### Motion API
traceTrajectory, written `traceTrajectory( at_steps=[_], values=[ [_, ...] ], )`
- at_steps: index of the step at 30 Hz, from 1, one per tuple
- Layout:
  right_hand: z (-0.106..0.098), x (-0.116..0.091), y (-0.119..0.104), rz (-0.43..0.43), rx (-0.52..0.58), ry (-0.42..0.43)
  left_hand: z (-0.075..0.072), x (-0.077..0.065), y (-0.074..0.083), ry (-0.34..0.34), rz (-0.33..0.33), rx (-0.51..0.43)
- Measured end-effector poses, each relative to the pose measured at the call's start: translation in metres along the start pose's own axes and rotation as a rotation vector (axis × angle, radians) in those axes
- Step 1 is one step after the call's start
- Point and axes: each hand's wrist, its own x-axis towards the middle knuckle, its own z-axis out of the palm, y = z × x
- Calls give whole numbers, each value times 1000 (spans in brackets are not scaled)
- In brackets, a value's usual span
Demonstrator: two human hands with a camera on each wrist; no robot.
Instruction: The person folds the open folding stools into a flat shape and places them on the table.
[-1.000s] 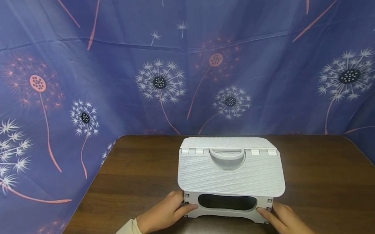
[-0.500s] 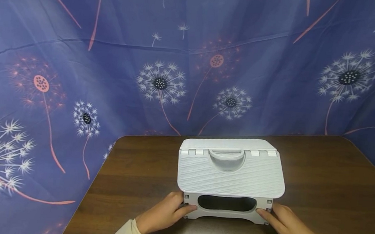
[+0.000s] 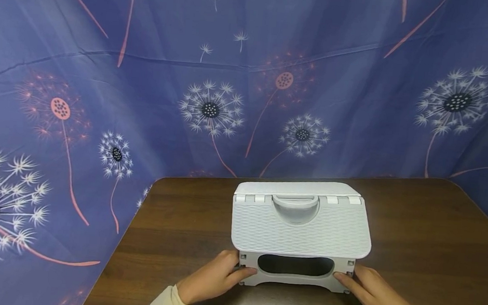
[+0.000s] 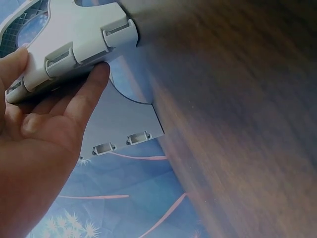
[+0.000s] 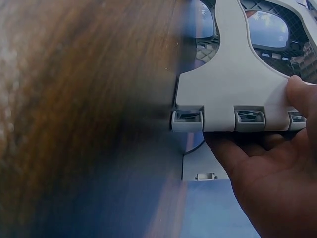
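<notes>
A white folding step stool (image 3: 302, 235) stands on the table, its woven-textured top bent along a middle hinge line and a carry handle (image 3: 295, 201) set in it. My left hand (image 3: 216, 273) grips the left edge of the near leg panel (image 4: 74, 29), thumb on the front face and fingers behind. At the panel's right edge my right hand (image 3: 371, 286) holds it the same way, thumb by the oval cutout. Both wrist views show hinge slots along the panel's edges (image 5: 250, 116) and part of the far leg panel behind. Some fingertips are hidden behind the plastic.
The dark brown wooden table (image 3: 176, 224) extends to both sides of the stool. Behind it and to the left hangs a blue cloth (image 3: 145, 90) with dandelion prints, close to the table's back edge.
Both hands keep the same grip and the stool stays in place. Only the head view has shifted slightly.
</notes>
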Motion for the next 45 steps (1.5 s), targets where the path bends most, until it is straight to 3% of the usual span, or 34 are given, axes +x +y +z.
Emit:
traceTrajectory(
  at_steps=[14,28,38,45],
  values=[
    [3,1,7,-41,-34,10,0,0,-3,-1,-6,-12],
    [2,2,3,-6,26,-23,-1,0,-5,-10,-10,-6],
    [3,0,7,6,-5,-9,0,0,-5,-6,-14,18],
    [5,1,9,-38,16,-4,-1,0,-5,-6,-1,17]
  ],
)
